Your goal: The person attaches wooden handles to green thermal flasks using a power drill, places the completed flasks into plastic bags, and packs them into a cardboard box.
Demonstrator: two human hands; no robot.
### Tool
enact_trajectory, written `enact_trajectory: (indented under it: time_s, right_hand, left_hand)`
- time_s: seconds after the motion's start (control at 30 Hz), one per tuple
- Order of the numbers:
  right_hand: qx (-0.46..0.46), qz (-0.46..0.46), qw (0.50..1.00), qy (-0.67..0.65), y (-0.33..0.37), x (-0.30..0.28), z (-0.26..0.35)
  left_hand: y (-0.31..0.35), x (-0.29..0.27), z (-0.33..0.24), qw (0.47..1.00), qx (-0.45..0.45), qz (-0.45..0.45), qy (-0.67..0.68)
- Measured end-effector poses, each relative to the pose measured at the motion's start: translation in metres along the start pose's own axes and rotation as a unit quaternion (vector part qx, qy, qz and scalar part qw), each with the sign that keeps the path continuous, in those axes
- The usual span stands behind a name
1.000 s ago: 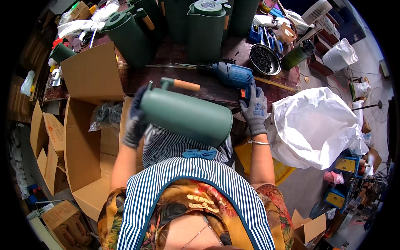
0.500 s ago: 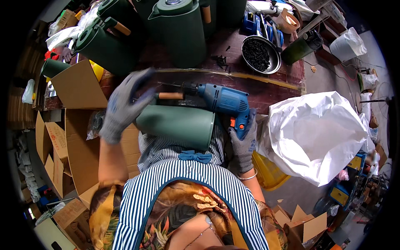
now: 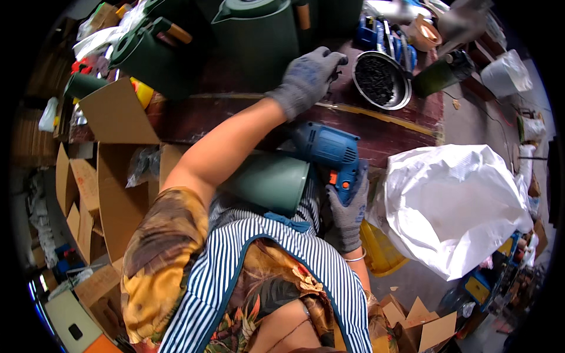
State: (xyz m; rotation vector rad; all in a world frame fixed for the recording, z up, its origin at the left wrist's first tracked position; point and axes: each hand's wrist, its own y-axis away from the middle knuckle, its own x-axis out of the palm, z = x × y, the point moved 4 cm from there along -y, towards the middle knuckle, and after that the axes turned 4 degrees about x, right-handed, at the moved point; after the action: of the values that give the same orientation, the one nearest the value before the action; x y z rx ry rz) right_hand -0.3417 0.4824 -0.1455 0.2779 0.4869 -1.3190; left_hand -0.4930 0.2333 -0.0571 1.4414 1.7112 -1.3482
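Note:
My right hand, in a grey glove, grips the handle of a blue power drill. The drill points left, just past a dark green jug lying sideways on my lap. My left arm crosses over the jug, hiding its handle side and the drill's front end. On the table, my gloved left hand has its fingers drawn together over a spot of small dark pieces. Whatever is in its fingertips is too small to make out. Just right of it stands a metal bowl of black screws.
Several upright green jugs crowd the back of the dark red table. A dark bottle and blue tools flank the bowl. An open white sack stands at right, cardboard boxes at left.
My left hand has swung from the jug's handle side rightward and forward to the loose pieces by the bowl. My right hand keeps the drill in nearly the same place. The view has shifted slightly.

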Motion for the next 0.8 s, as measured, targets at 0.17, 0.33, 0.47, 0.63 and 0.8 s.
enact_trajectory:
  time_s: [0.17,0.33,0.47,0.63,0.8]
  right_hand:
    - [0.088,0.079,0.969,-0.217,-0.007,0.006,-0.005]
    - [0.153,0.101,0.948,-0.262,-0.008,0.005,-0.015]
    - [0.175,0.106,0.94,-0.274,-0.008,0.005,-0.017]
    - [0.175,0.086,0.945,-0.264,-0.004,0.006,-0.009]
    - [0.172,0.081,0.949,-0.253,-0.003,0.008,-0.014]
  left_hand:
    - [0.144,-0.113,0.085,0.871,-0.253,-0.015,0.421]
    - [0.192,-0.085,0.138,0.837,-0.35,0.063,0.417]
    - [0.198,-0.061,0.167,0.87,-0.312,0.11,0.367]
    - [0.206,-0.061,0.167,0.845,-0.385,0.066,0.364]
    - [0.206,-0.065,0.159,0.804,-0.411,0.043,0.427]
